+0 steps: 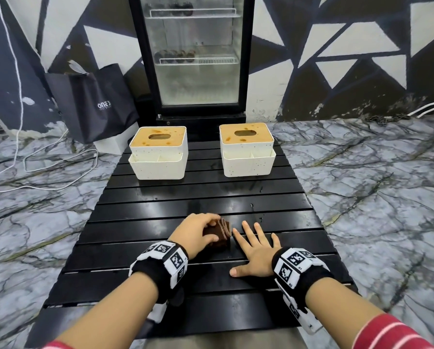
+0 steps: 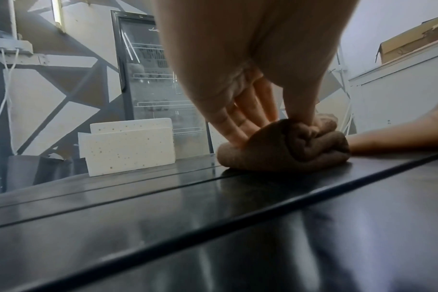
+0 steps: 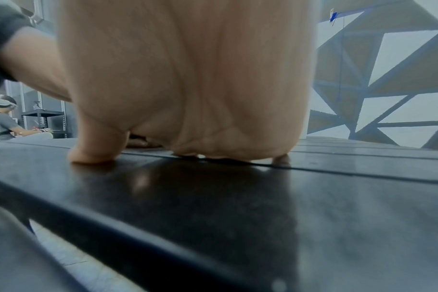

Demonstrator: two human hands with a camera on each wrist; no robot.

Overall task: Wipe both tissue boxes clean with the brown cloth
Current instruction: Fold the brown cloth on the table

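Two white tissue boxes with stained tan lids stand at the far end of the black slatted table (image 1: 160,205): the left box (image 1: 158,152) and the right box (image 1: 247,149). A folded brown cloth (image 1: 219,233) lies near the table's middle. My left hand (image 1: 198,234) grips it, fingers over the top and thumb on the near side. In the left wrist view the cloth (image 2: 285,146) is bunched under the fingers (image 2: 238,126), with the left box (image 2: 128,146) behind. My right hand (image 1: 255,250) lies flat and open on the table just right of the cloth; the right wrist view shows its palm (image 3: 188,89) pressed on the slats.
A glass-door fridge (image 1: 190,54) stands behind the table. A black shopping bag (image 1: 92,102) and white cables (image 1: 47,157) lie on the marble floor to the left. Another person (image 3: 5,120) sits far off in the right wrist view.
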